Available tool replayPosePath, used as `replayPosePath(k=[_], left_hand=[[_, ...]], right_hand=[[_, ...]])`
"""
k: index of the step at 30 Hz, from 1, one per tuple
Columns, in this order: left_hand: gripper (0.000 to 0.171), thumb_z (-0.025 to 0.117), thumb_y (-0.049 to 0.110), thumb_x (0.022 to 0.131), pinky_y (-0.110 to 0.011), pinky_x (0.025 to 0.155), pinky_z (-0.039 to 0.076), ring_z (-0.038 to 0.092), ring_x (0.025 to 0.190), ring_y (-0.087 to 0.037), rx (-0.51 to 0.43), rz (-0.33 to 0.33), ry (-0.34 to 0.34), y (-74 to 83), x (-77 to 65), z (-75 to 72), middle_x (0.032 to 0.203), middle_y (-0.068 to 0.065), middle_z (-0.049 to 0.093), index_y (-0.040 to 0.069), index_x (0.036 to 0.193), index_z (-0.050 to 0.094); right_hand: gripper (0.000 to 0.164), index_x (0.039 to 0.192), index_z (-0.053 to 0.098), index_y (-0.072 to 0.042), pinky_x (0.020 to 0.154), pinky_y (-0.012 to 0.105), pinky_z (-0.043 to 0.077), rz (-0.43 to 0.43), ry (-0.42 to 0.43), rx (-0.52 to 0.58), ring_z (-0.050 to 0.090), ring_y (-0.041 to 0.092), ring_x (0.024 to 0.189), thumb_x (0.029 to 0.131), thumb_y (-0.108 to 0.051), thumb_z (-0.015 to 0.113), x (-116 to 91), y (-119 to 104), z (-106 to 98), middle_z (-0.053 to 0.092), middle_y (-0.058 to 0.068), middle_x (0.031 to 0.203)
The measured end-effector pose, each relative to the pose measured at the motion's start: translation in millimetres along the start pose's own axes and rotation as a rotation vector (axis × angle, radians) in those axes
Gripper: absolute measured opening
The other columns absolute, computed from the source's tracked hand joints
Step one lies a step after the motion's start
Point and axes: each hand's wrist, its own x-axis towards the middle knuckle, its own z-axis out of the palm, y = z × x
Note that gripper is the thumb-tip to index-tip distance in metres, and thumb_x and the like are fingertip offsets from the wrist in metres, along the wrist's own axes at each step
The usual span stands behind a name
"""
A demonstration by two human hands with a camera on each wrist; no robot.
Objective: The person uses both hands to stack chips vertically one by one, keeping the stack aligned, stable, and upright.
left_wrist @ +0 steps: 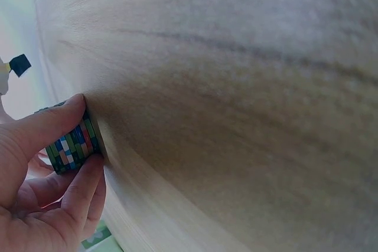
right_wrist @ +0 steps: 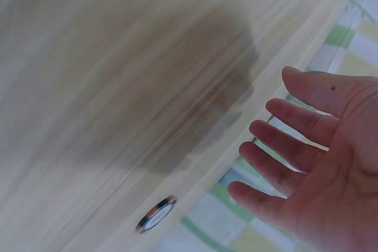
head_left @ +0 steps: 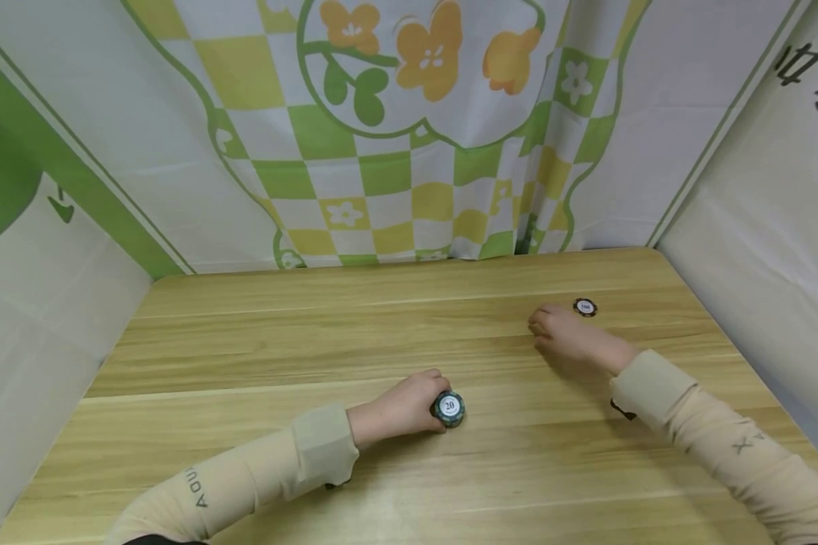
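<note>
A stack of poker chips (head_left: 449, 409), its top one green and marked 20, stands on the wooden table near the middle. My left hand (head_left: 409, 405) grips the stack from its left side. In the left wrist view, thumb and fingers close round the stack's striped edge (left_wrist: 74, 146), several chips high. Farther back on the right, my right hand (head_left: 565, 331) hovers over the table with its fingers spread and holds nothing. Just beyond that hand lies a dark-edged poker chip (head_left: 585, 306) with a white centre; the right wrist view shows this chip (right_wrist: 156, 214) below the fingertips.
The wooden table (head_left: 259, 333) reaches back to a green, yellow and white checked curtain (head_left: 381, 182). White cloth walls rise along its left (head_left: 61, 303) and right (head_left: 756, 227) sides.
</note>
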Motion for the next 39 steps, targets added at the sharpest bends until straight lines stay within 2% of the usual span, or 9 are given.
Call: replayPosePath(k=[10,16,20,25,32,39], left_hand=[[0.039,0.08,0.017,0.067,-0.021,0.078,0.046,0.054,0.086,-0.011,-0.004,-0.011,-0.009,0.0,0.6,-0.1,0.092,0.0,0.055,0.004,0.097,0.06],[0.039,0.08,0.017,0.067,-0.021,0.078,0.046,0.054,0.085,-0.01,-0.011,-0.012,-0.009,0.0,0.1,-0.6,0.092,0.0,0.055,0.004,0.097,0.06],[0.039,0.08,0.017,0.067,-0.021,0.079,0.046,0.054,0.086,-0.011,-0.009,-0.013,-0.01,0.6,0.0,-0.6,0.093,0.0,0.055,0.004,0.097,0.06],[0.039,0.08,0.017,0.066,-0.021,0.078,0.046,0.054,0.085,-0.01,-0.003,-0.007,-0.006,1.0,-0.5,-0.8,0.092,0.0,0.054,0.005,0.096,0.06],[0.038,0.08,0.016,0.066,-0.021,0.078,0.046,0.054,0.085,-0.011,-0.01,-0.009,-0.005,1.3,-0.6,-0.7,0.092,0.0,0.055,0.005,0.096,0.06],[0.038,0.08,0.017,0.067,-0.021,0.078,0.046,0.054,0.086,-0.01,-0.008,-0.006,-0.002,0.3,0.0,0.2,0.093,0.0,0.055,0.004,0.097,0.06]], right_hand=[[0.031,0.109,0.054,0.015,0.09,0.052,0.039,0.1,0.028,-0.006,0.05,0.045,0.104,0.084,-0.005,0.058,-2,35,-6,0.055,0.03,0.108],[0.034,0.111,0.051,0.017,0.087,0.053,0.041,0.185,0.002,0.05,0.049,0.047,0.102,0.085,-0.005,0.056,-4,53,-8,0.051,0.033,0.11],[0.033,0.11,0.051,0.018,0.084,0.052,0.042,0.203,0.006,0.076,0.05,0.045,0.1,0.085,-0.003,0.054,-6,60,-10,0.051,0.034,0.108],[0.032,0.109,0.052,0.018,0.089,0.054,0.038,0.224,0.004,0.081,0.046,0.049,0.104,0.085,-0.004,0.053,-6,69,-11,0.051,0.035,0.109],[0.029,0.107,0.053,0.018,0.087,0.055,0.04,0.214,0.022,0.096,0.049,0.05,0.1,0.086,-0.002,0.051,-5,79,-10,0.054,0.035,0.104],[0.027,0.107,0.054,0.016,0.083,0.054,0.042,0.226,0.014,0.054,0.051,0.048,0.096,0.083,0.003,0.053,-5,79,-9,0.054,0.034,0.102]])
